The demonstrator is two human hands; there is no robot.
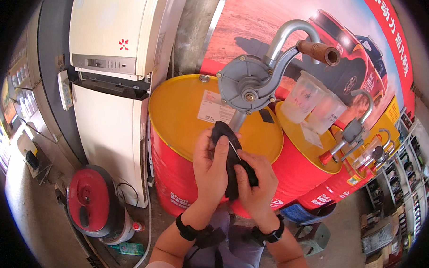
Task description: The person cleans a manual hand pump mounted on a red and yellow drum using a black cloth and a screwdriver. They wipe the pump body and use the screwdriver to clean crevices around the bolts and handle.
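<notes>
A soft black piece, like a cloth or pouch with a thin pale line along it [231, 173], is held up in front of me. My left hand [211, 169] grips its left side, the thumb lying along the upper part. From the right, my right hand [257, 179] pinches it with thumb and fingers. Just beyond my hands stands a grey rotary drum pump [245, 81] with a curved spout and a brown crank handle [321, 52]. Its pipe goes down toward the yellow top of a red drum [175, 104]; my hands hide part of that top.
More red drums [316, 196] stand to the right, with pumps [353, 129] and translucent jugs [300, 98] on top. A white cabinet [108, 128] rises at the left. Below it sits a red-and-black machine [91, 199]. Shelves [400, 184] line the far right.
</notes>
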